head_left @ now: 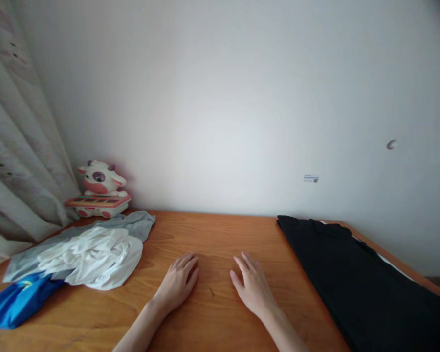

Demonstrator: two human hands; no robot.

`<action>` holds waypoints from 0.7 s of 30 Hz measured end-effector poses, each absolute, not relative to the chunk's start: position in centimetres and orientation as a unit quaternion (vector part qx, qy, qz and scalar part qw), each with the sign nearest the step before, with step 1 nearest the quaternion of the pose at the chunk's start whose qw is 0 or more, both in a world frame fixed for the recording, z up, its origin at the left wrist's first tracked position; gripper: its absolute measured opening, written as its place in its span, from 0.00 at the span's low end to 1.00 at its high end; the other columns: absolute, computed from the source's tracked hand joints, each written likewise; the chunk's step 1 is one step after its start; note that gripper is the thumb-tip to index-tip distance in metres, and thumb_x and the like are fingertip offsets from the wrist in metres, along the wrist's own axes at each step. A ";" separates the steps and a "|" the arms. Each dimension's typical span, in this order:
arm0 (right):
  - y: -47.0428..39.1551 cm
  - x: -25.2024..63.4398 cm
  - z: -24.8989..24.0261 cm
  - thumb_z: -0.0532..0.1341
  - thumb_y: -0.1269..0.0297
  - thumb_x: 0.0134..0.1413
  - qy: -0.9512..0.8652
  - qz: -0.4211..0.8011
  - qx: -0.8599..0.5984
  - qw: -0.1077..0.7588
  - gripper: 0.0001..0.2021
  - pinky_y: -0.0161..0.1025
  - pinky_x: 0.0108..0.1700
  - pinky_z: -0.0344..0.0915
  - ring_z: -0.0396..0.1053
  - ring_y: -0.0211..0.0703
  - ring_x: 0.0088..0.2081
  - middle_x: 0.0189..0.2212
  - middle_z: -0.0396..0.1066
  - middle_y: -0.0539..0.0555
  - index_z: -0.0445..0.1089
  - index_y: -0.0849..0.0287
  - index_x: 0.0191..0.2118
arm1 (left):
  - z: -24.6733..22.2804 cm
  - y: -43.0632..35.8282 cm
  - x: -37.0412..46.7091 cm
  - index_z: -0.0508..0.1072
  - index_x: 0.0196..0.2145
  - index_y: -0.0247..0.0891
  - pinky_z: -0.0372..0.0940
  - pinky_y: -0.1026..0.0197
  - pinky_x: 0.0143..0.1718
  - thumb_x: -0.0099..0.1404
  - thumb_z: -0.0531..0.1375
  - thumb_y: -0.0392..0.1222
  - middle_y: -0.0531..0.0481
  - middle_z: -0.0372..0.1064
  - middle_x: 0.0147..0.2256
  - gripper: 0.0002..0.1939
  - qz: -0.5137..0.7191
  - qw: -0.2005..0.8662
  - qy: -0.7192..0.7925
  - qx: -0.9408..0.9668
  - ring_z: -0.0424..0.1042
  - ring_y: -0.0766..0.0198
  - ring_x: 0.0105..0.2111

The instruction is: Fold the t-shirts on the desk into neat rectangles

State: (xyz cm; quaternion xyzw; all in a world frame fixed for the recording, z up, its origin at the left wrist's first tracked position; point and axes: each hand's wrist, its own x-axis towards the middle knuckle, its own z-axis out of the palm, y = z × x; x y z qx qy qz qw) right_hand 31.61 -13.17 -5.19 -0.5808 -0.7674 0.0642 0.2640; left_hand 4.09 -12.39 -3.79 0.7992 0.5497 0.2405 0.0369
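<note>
Black garment (359, 281), long axis toward near right

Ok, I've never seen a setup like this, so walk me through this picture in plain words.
There is no machine here, just a person's own two bare hands. The single picture comes from a camera worn on the head, looking forward and down, so the forearms enter from the bottom edge. The left hand and right hand are palm down at a wooden table, apart, and neither holds anything. To the left, a crumpled white cloth lies over a grey cloth, with a blue cloth at the near side. Behind them sits a toy cow with a keyboard. To the right, a black cloth lies spread flat.
</note>
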 end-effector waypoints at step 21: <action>-11.3 33.7 -11.3 0.51 0.45 0.60 -0.798 0.016 -0.523 0.298 0.27 0.68 0.61 0.62 0.68 0.66 0.60 0.60 0.70 0.65 0.74 0.56 0.53 | -1.6 -11.3 -0.2 0.71 0.39 0.38 0.70 0.61 0.35 0.71 0.54 0.57 0.44 0.75 0.38 0.19 0.729 0.545 0.400 0.111 0.76 0.63 0.32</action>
